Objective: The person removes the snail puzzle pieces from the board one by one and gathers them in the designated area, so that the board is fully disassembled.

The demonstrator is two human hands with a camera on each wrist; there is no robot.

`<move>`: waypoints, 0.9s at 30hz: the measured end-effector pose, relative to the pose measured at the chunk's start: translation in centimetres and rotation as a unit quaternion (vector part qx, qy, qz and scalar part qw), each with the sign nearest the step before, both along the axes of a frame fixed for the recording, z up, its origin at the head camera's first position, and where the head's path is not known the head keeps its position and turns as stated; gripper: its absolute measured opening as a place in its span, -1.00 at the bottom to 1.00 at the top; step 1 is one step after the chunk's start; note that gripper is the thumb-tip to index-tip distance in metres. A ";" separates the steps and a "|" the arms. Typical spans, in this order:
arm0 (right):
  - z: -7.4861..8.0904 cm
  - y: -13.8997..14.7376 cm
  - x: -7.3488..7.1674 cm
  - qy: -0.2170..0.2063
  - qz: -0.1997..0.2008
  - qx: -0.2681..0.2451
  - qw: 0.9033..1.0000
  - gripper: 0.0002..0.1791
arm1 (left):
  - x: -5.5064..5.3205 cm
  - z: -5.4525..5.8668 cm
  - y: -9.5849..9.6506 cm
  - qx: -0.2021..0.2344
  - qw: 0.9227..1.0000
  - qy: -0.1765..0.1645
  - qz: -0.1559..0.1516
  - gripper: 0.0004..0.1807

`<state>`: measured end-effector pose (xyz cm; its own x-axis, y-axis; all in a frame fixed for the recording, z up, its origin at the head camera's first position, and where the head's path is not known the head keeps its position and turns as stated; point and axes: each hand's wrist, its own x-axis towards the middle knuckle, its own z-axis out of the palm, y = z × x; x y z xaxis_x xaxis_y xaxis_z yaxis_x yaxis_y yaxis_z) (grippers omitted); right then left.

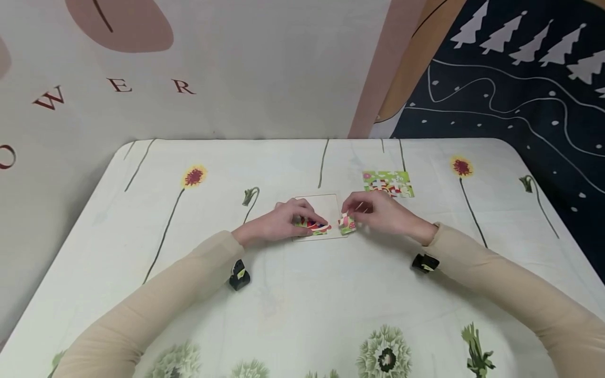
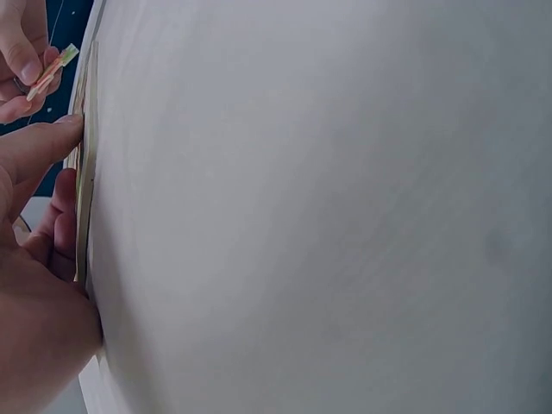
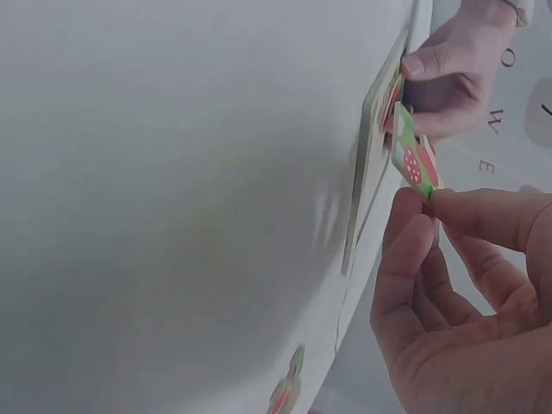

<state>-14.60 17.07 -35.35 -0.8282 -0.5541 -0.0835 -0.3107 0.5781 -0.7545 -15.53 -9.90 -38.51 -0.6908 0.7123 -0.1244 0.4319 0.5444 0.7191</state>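
Observation:
A puzzle piece (image 3: 417, 161) with a green ground, a pink shape and a white-dotted spot is pinched between the thumb and fingertips of my right hand (image 1: 380, 212). In the head view this piece stands tilted over the right side of a flat, pale puzzle board (image 1: 317, 201). My left hand (image 1: 283, 219) rests at the board's left side, thumb and forefinger spread over joined pieces (image 1: 315, 227) in red, green and purple. In the left wrist view a straight finger (image 2: 60, 129) touches the board's edge. The hand partly covers those pieces.
Behind my right hand lies a block of colourful puzzle pieces (image 1: 400, 179), its near edge partly hidden by the hand. A white cloth (image 1: 302, 294) printed with flowers covers the table. A wall with large letters and a dark tree-printed hanging (image 1: 501, 89) stand behind it.

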 end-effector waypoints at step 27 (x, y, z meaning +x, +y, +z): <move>0.7 5.7 -0.3 0.011 -0.078 0.037 0.996 -0.81 | 0.1 -0.1 -0.1 0.003 1.000 0.014 -0.020 -0.62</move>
